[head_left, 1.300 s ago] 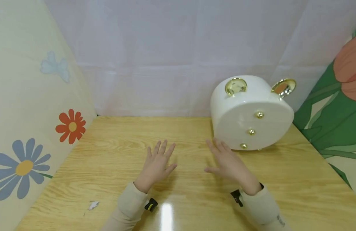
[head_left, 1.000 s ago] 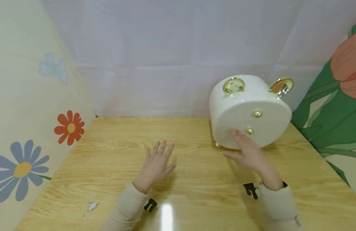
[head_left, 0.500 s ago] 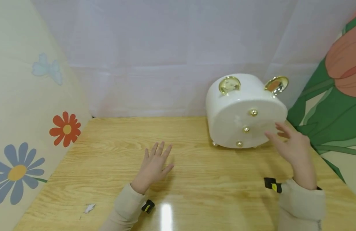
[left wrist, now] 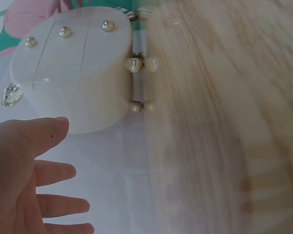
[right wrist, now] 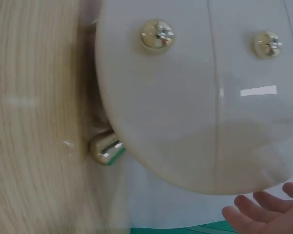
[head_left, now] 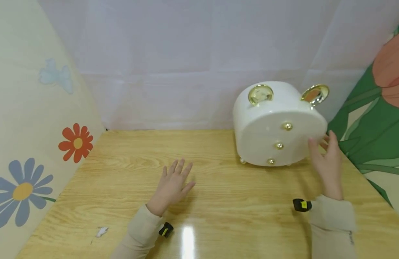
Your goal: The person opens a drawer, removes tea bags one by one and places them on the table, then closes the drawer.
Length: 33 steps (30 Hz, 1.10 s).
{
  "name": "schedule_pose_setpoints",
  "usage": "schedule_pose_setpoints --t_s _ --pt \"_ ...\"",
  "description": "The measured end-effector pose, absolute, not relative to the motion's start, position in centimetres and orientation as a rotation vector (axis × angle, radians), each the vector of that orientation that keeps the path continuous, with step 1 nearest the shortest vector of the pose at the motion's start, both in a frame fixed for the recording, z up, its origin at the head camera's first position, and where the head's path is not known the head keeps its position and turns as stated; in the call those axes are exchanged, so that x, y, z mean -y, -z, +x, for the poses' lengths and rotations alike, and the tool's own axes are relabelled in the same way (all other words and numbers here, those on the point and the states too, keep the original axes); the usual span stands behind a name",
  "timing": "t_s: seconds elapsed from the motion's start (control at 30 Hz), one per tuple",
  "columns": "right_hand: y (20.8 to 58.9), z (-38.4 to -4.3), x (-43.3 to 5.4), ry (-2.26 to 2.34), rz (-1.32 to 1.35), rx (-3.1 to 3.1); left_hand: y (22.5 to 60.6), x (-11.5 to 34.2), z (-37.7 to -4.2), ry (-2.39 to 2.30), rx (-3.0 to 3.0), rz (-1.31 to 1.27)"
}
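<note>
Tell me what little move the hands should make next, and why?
Maybe the right hand should gently press the side of the white box to steady it, because that hand is right beside it, while the left hand is open and apart from the box.

A glossy, light yellow-brown tabletop [head_left: 225,194] with a wood-grain pattern carries everything, its grain running roughly along the far edge. At its far right corner stands a shiny white, rounded cabinet [head_left: 259,135], upright on small, ball-shaped, metallic gold feet [left wrist: 136,64] that touch the surface and lift the cabinet's underside just clear of it. Toward the tabletop's near left corner, close to the left edge, is a small, ragged whitish patch [head_left: 102,231]; whether it is a loose scrap or a chip in the finish cannot be told.
</note>
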State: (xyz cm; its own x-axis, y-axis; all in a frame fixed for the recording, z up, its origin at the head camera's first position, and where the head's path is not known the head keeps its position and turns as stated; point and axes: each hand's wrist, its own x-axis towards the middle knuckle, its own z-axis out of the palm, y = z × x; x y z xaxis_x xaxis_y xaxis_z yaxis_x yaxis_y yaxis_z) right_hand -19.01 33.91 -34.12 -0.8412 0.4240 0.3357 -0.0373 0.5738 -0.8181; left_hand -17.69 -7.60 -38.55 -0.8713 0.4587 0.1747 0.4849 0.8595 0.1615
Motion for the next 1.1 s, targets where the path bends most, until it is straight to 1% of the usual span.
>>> schedule_pose_setpoints --t_s 0.13,0.3,0.47,0.63,0.8,1.1 --pt "34.4 -20.1 -33.8 -1.312 -0.340 2.158 38.3 8.0 -17.8 0.312 2.922 -0.750" --pt "34.2 -21.1 -35.1 -1.536 -0.120 2.027 38.2 8.2 -17.8 0.364 2.936 -0.744" --pt "33.4 -22.2 -37.1 -1.667 0.061 2.150 38.0 8.4 -17.9 0.368 2.937 -0.736" --pt "33.5 -22.9 -38.3 -1.775 0.168 2.222 37.8 8.5 -17.9 0.346 2.915 -0.760" --pt "33.8 -23.0 -38.8 -1.783 0.195 2.231 37.9 8.4 -17.9 0.328 2.879 -0.804" --pt "33.7 -22.9 -39.0 -1.716 0.123 2.313 38.1 8.5 -18.0 0.316 2.862 -0.821"
